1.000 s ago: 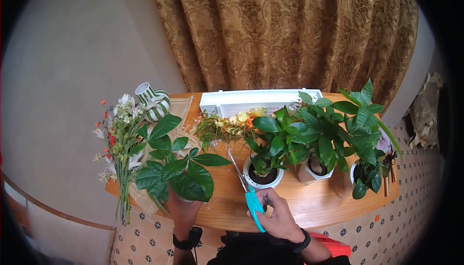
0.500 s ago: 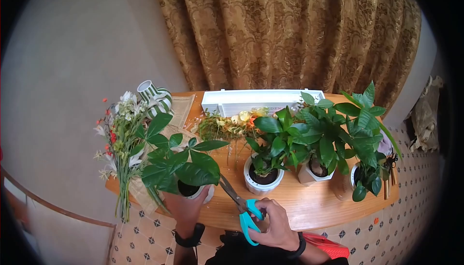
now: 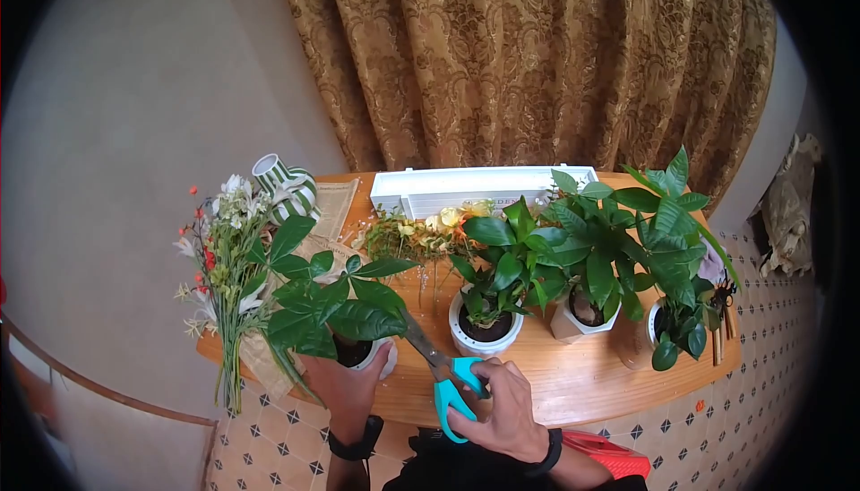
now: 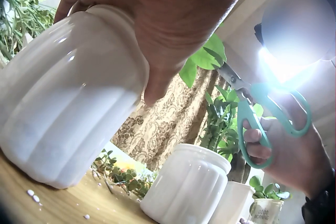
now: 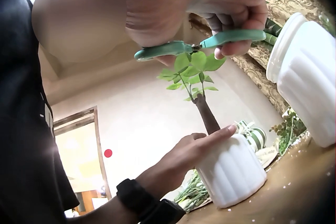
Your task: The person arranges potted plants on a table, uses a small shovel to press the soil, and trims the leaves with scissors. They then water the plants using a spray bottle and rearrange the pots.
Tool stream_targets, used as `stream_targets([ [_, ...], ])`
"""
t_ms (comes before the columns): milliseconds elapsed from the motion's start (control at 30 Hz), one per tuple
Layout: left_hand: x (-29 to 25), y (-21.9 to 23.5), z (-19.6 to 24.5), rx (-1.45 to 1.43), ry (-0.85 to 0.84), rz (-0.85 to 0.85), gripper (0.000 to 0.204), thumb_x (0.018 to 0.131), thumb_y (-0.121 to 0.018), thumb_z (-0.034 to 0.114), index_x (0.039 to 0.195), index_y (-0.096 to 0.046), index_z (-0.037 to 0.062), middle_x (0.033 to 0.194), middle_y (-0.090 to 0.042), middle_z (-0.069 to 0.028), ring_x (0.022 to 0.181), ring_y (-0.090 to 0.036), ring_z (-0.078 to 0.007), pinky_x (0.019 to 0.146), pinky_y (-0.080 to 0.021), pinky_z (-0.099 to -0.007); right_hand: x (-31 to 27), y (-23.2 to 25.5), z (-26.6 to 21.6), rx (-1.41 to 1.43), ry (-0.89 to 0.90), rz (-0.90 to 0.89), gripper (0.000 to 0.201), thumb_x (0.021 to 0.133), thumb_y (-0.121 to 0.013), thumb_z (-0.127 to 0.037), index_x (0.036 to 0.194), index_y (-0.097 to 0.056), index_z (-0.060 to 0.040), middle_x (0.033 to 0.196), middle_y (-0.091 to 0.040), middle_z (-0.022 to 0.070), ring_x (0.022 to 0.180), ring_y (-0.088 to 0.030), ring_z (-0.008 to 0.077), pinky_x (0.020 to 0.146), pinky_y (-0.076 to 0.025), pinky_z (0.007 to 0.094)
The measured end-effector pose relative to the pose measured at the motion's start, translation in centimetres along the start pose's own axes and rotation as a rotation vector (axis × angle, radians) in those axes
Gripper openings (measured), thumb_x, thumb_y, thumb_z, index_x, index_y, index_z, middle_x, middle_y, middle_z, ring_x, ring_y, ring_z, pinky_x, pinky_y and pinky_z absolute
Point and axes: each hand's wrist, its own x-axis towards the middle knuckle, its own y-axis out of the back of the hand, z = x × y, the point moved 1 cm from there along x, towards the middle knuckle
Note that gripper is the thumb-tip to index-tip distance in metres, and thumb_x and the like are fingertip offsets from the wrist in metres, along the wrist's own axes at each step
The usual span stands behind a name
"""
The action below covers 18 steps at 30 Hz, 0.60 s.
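Observation:
The left hand (image 3: 345,386) grips the rim of a white ribbed pot (image 4: 68,87) holding a broad-leaved plant (image 3: 313,316); its thumb lies along the near side of the pot. In the right wrist view the pot (image 5: 233,174) stands on the table with a thick brown stem rising from it. The right hand (image 3: 504,409) has its fingers through the turquoise handles of scissors (image 3: 451,401). Their handles are spread, and the blades point up and left to the plant's right-hand leaves, which partly cover the tips.
More potted plants (image 3: 486,330) stand on the right of the wooden table (image 3: 421,401). Cut flowers (image 3: 235,285) and a striped vase (image 3: 291,191) are at left. A long white planter (image 3: 475,185) lies at the back, yellow flowers (image 3: 448,220) before it. Tools (image 3: 721,321) lie far right.
The scissors have swung left from upright to the plant, and their handles have spread. The left hand and its pot have shifted slightly right, showing more of the pot.

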Motion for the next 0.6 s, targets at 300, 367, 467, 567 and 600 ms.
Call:
stream_targets([
  [300,0.0,0.1,0.2,0.003,-0.003,-0.005,0.117,0.063,-0.096,0.020,0.155,-0.028,-0.0051,0.138,-0.049,-0.0253,0.126,-0.049,-0.0390,0.108,-0.039,-0.0464,-0.2,-0.3,0.3,0.014,-0.026,-0.029,0.048,0.081,-0.083,-0.027,0.111,-0.059,0.0008,0.089,-0.067,0.0132,0.070,-0.059,0.0289,0.067,-0.046,0.0394],
  [367,0.0,0.0,0.2,0.008,0.003,-0.003,0.117,0.063,-0.096,0.019,0.155,-0.028,-0.0053,0.138,-0.049,-0.0257,0.126,-0.049,-0.0391,0.108,-0.038,-0.0467,-0.2,-0.2,0.4,0.021,-0.025,-0.005,0.047,0.080,-0.084,-0.027,0.110,-0.059,0.0006,0.089,-0.067,0.0132,0.069,-0.058,0.0288,0.067,-0.046,0.0392],
  [467,0.0,-0.1,0.2,-0.014,0.018,-0.008,0.116,0.063,-0.096,0.019,0.155,-0.029,-0.0052,0.138,-0.048,-0.0263,0.126,-0.049,-0.0400,0.108,-0.038,-0.0476,-0.7,-0.1,0.8,0.034,-0.030,0.042,0.047,0.078,-0.084,-0.026,0.109,-0.059,0.0002,0.090,-0.067,0.0129,0.068,-0.058,0.0280,0.066,-0.044,0.0381],
  [567,-0.1,0.0,0.4,0.036,0.059,0.016,0.117,0.061,-0.096,0.019,0.154,-0.030,-0.0053,0.136,-0.049,-0.0260,0.124,-0.049,-0.0411,0.107,-0.039,-0.0482,-0.2,0.6,0.4,0.040,-0.002,0.079,0.049,0.075,-0.085,-0.026,0.108,-0.059,-0.0004,0.090,-0.067,0.0124,0.067,-0.057,0.0265,0.065,-0.042,0.0365],
  [600,-0.2,0.1,0.4,0.045,0.048,0.012,0.115,0.062,-0.096,0.020,0.154,-0.031,-0.0049,0.135,-0.049,-0.0259,0.124,-0.049,-0.0415,0.106,-0.039,-0.0484,0.1,0.8,0.1,0.042,0.032,0.095,0.051,0.074,-0.086,-0.027,0.108,-0.059,-0.0008,0.091,-0.067,0.0121,0.066,-0.057,0.0257,0.065,-0.041,0.0357],
])
